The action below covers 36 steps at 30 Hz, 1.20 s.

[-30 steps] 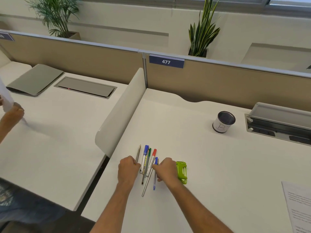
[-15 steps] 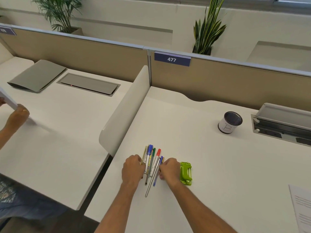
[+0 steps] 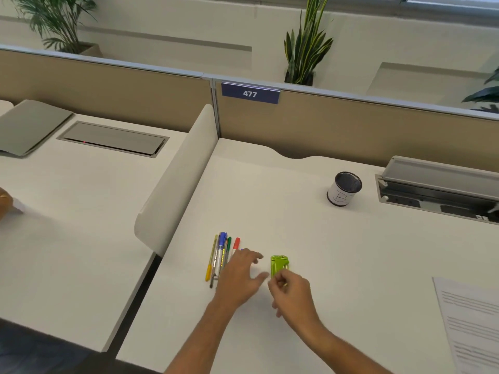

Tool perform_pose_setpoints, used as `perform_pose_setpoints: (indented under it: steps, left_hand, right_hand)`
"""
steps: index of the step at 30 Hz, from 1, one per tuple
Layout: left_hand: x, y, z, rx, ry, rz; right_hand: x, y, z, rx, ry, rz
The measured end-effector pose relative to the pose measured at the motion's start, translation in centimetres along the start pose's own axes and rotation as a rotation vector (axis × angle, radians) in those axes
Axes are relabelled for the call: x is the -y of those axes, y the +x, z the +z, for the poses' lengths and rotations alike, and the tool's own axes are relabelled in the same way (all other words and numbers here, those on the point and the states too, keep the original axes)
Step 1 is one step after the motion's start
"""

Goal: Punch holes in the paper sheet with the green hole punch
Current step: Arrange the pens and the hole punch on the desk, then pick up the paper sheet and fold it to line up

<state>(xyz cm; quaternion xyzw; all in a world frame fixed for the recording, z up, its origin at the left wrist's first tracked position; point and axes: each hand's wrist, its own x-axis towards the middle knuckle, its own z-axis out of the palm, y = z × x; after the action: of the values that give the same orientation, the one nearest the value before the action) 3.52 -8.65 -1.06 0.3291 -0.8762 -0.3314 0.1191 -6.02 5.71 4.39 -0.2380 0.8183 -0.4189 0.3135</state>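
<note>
Forearms enter from the bottom centre of the frame, bare, reaching up over a white desk. The right hand sits just right of centre with its fingers curled at the near end of the green hole punch; whether they have closed on it cannot be told, since the hand covers that end. The punch lies flat on the desk, its long side pointing away from the person. The left hand lies just left of it, palm down, fingers spread apart and holding nothing, its fingertips partly over a row of pens. The pens lie side by side, roughly parallel to the punch, with yellow, blue, green and red caps or barrels showing.

At the lower right edge of the frame the paper sheet lies flat, printed lines visible, well apart from the punch and cut off by the frame.

Farther up, right of centre, a mesh pen cup stands upright with a white label. Beyond it, at the right edge, a cable tray stands with its lid raised. A curved white divider separates this desk from the one on the left. On the tan partition at the back hangs a blue sign reading 477.
</note>
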Motion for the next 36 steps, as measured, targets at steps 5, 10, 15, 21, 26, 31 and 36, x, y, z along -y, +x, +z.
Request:
perform_pose_setpoints:
  steps: [5,10,15,21,26,31,36]
  left_hand:
    - [-3.9,2.2,2.1,0.331,0.118,0.089]
    - [-3.4,3.2,3.1,0.402,0.367,0.123]
    - [-3.2,3.6,4.0,0.336,0.387,0.201]
    - [-4.8,3.2,4.4,0.323,0.298,0.281]
    - [-8.7,2.7,6.0,0.32,0.273,0.336]
    - [-12.2,2.4,8.8,0.35,0.285,0.357]
    - [-14.9,2.5,11.5,0.36,0.292,0.357]
  right_hand:
    - [-5.0,-3.4,-5.8,0.059,-0.113,0.072]
    - [-8.1,-3.9,-7.8,-0.015,0.019,0.208]
    - [-10.4,-5.4,-8.5,-0.107,0.142,0.269]
    - [-12.1,-7.3,-9.5,-0.089,0.153,0.284]
    - [-13.0,-8.2,-11.4,-0.092,0.123,0.277]
    - [-14.2,-8.1,-14.1,-0.094,0.088,0.226]
    - [-15.6,-7.3,-16.5,-0.087,0.041,0.19]
